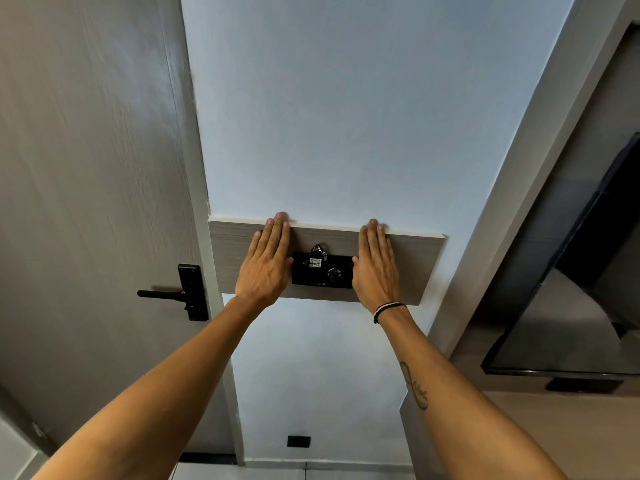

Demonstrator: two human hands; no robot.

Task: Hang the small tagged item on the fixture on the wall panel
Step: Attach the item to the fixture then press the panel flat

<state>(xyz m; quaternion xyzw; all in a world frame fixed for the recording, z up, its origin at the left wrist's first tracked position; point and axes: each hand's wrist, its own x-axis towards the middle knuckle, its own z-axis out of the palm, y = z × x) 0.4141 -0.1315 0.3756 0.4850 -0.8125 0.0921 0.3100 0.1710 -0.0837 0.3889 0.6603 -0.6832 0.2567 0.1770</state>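
Note:
A grey wood-grain wall panel (419,258) is fixed across the pale blue wall. At its middle sits a black fixture (337,273) with a round dial. A small item with a white tag (315,262) and a metal ring hangs at the fixture's top left. My left hand (268,263) lies flat on the panel just left of the fixture, fingers together and pointing up. My right hand (375,265) lies flat just right of it, a cord bracelet at the wrist. Neither hand holds anything.
A grey door (86,202) with a black lever handle (180,293) stands to the left. A dark wall-mounted screen (571,306) hangs at the right, past a pale frame. A black socket (298,441) sits low on the wall, near the tiled floor.

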